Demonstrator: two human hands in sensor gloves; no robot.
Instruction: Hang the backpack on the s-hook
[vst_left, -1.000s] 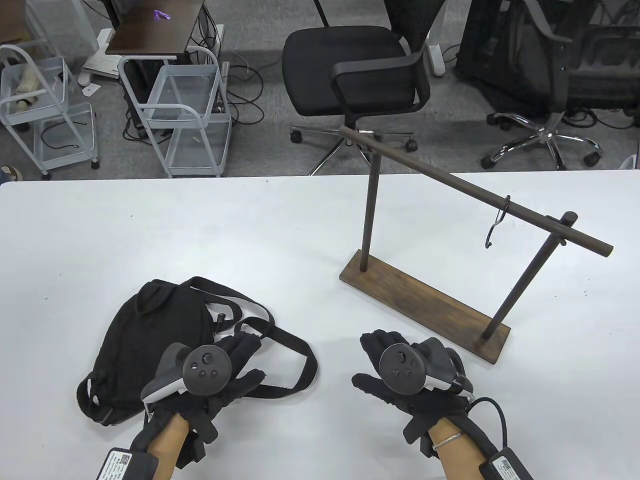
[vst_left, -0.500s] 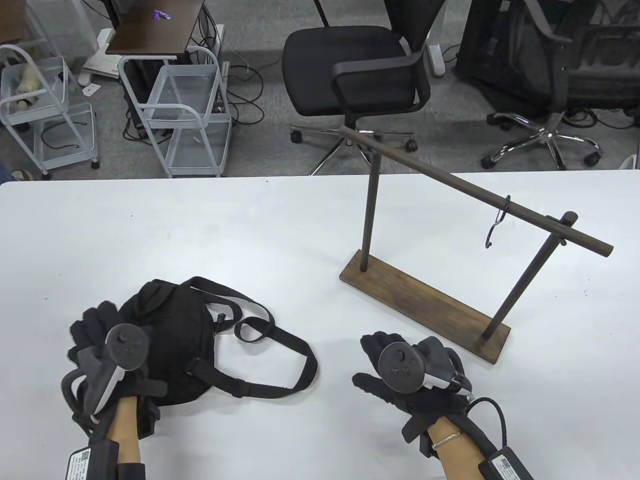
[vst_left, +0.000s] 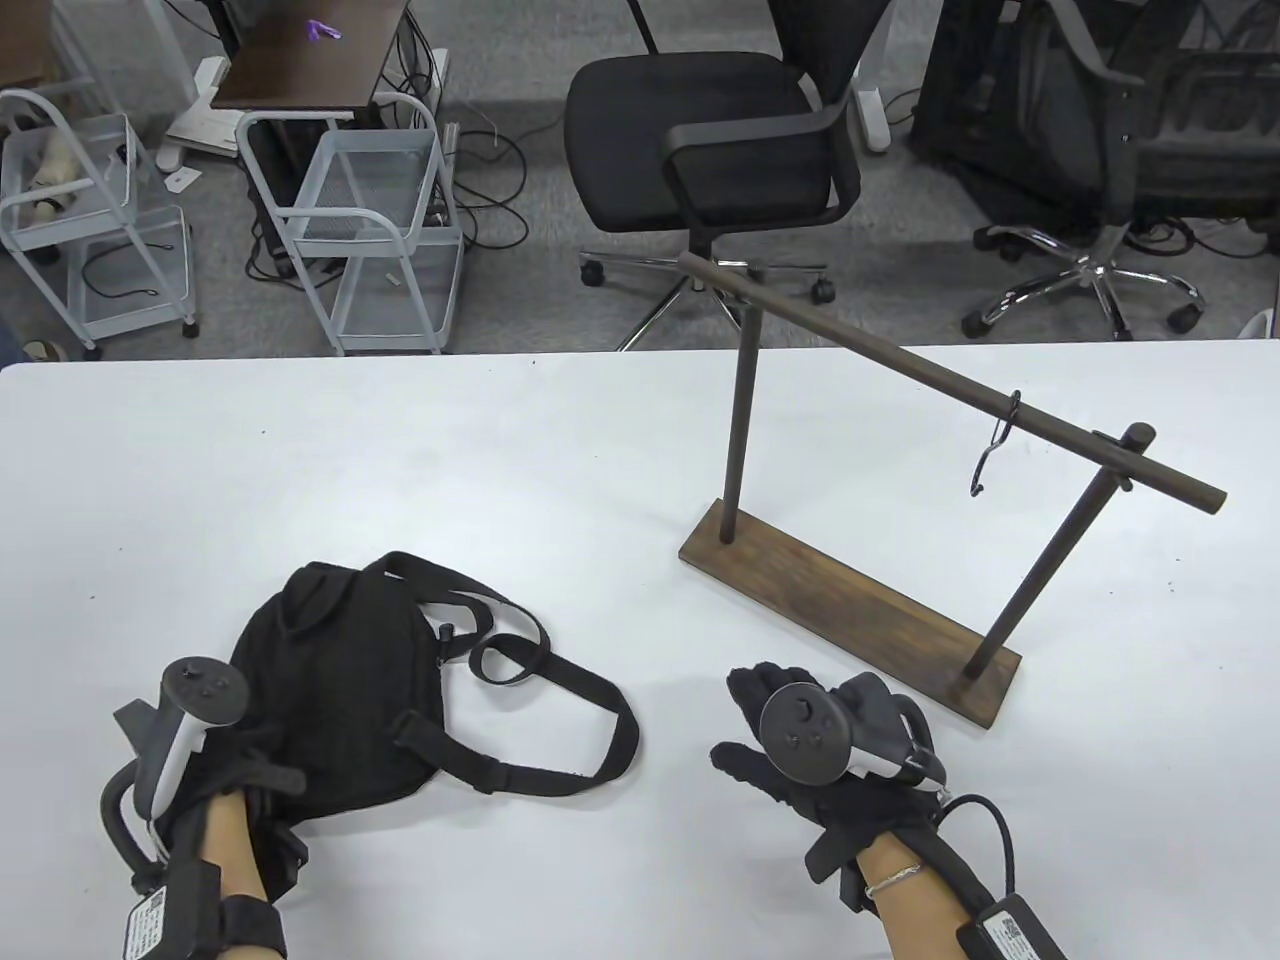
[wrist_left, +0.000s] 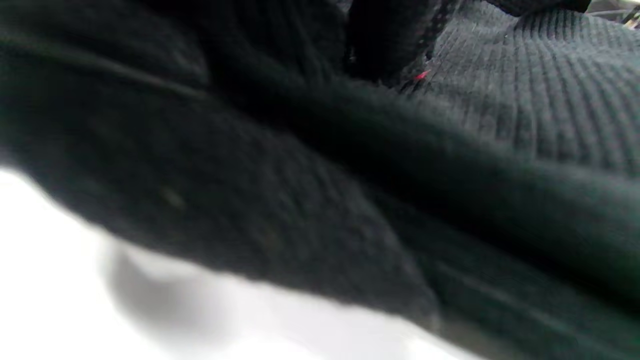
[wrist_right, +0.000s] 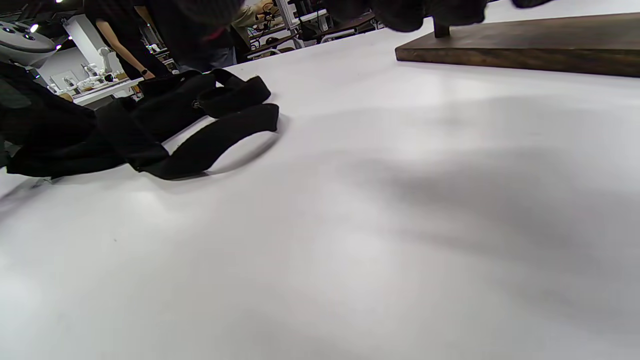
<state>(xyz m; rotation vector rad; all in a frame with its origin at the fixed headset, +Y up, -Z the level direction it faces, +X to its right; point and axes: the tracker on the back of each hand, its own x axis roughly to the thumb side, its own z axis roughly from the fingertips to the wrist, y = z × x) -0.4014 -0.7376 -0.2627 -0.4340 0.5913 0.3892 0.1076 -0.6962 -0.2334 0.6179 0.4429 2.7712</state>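
The black backpack (vst_left: 330, 680) lies flat on the white table at the near left, its straps (vst_left: 560, 700) looped out to the right; it also shows in the right wrist view (wrist_right: 165, 125). My left hand (vst_left: 215, 790) is on the bag's near left corner. Its fingers are hidden, and black fabric (wrist_left: 280, 200) fills the left wrist view. My right hand (vst_left: 740, 715) rests open on the table, fingers spread, holding nothing. The metal s-hook (vst_left: 995, 445) hangs empty on the wooden rack's rail (vst_left: 900, 365), far right of the bag.
The rack's wooden base (vst_left: 850, 610) stands just beyond my right hand and shows in the right wrist view (wrist_right: 525, 45). Office chairs (vst_left: 710, 150) and wire carts (vst_left: 370, 230) stand on the floor past the table's far edge.
My left hand has moved from the straps across to the bag's left side, then drawn back to its near left corner. The bag has shifted slightly. The right hand has barely moved.
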